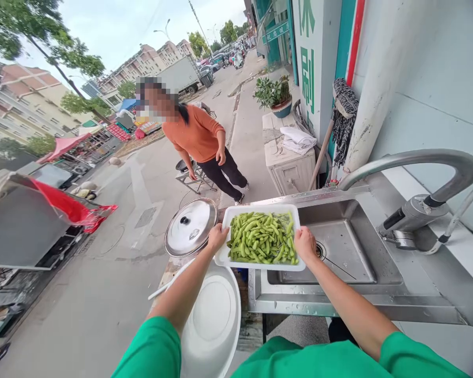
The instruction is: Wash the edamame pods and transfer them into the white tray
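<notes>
A white rectangular tray point(260, 264) heaped with green edamame pods point(262, 236) is held up level between my hands. My left hand point(218, 237) grips its left end, fingers partly hidden by the rim. Around the right end my right hand point(306, 243) is closed, with its fingertips out of sight. The tray hangs over the left edge of the steel sink point(342, 241). Below my left forearm lies a large white basin point(211, 320). A round metal lid with a black knob point(191, 227) is just beyond my left hand.
A curved steel faucet point(413, 157) arches over the sink's right side. A person in an orange sweater point(199, 134) stands on the pavement ahead. Beyond the sink are a cabinet with white cloths point(297, 139), a potted plant point(276, 94) and a mop point(343, 113).
</notes>
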The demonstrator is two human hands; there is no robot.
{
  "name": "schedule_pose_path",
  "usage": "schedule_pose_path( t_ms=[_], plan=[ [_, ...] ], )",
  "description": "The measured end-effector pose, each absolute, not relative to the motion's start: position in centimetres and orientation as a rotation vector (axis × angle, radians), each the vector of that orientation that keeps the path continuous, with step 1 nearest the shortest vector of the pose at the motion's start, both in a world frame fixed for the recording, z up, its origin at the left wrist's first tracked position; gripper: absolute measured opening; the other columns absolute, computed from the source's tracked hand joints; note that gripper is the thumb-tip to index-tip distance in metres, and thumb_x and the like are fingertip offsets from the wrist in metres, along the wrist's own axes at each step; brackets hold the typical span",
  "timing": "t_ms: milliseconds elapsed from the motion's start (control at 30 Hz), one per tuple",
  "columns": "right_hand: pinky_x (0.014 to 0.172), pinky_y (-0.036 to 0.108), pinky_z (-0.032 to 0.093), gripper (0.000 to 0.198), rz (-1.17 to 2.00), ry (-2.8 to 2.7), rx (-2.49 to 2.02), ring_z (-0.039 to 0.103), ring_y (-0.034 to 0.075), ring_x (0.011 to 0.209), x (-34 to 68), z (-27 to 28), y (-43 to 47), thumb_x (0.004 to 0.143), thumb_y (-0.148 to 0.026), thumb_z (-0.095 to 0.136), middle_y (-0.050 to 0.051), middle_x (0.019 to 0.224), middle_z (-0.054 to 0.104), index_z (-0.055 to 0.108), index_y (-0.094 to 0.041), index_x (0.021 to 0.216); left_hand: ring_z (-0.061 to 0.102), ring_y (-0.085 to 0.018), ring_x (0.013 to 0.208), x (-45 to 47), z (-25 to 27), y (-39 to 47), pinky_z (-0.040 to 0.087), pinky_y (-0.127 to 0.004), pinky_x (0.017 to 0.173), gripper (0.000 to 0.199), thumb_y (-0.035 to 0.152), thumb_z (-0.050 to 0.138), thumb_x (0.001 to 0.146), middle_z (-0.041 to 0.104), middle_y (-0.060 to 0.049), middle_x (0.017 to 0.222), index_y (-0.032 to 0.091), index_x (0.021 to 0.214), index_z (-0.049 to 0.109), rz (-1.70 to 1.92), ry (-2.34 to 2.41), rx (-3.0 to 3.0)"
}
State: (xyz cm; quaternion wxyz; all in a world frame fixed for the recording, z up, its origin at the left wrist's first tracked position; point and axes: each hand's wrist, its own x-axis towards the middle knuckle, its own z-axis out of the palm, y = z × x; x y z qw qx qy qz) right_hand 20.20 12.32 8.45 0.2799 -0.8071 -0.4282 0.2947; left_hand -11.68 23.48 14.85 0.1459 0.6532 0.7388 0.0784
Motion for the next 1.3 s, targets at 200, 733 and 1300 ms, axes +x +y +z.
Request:
schedule_pose_path(
  t_ms=[200,733,1300],
  plan=[
    [0.078,0.027,0.043,0.025,0.857,-1.165,-2.153,0.068,0.022,0.091,21.1,5.7,13.7,0.098,-0.016,0.047,0.016,0.099,0.075,0.071,-0.009,0.101,0.066,-0.022,0.081,-11.4,12.5,25.1,0.046,-0.029,0.074,0.017,0.029,0.056,0.093,0.068,-0.006,0.08,0.021,0.078,0.056,0.165,2.108,1.92],
    [0.127,0.057,0.02,0.078,0.448,-1.376,-1.99,0.018,0.04,0.159,13.5,2.0,16.9,0.101,-0.057,0.039,0.024,0.17,0.025,0.037,-0.007,0.16,0.072,-0.025,0.098,-10.4,13.5,27.4,0.053,-0.032,0.086,0.018,0.027,0.063,0.092,0.076,-0.012,0.103,0.017,0.107,0.066,0.102,1.996,1.858],
    [0.125,0.059,0.024,0.075,0.378,-1.316,-1.929,0.015,0.044,0.158,14.6,1.7,17.2,0.096,-0.055,0.051,0.022,0.173,0.017,0.047,-0.008,0.155,0.073,-0.027,0.104,-8.9,14.6,27.0,0.053,-0.031,0.084,0.029,0.025,0.057,0.094,0.076,-0.015,0.113,0.015,0.12,0.066,0.027,2.034,1.789]
  ],
)
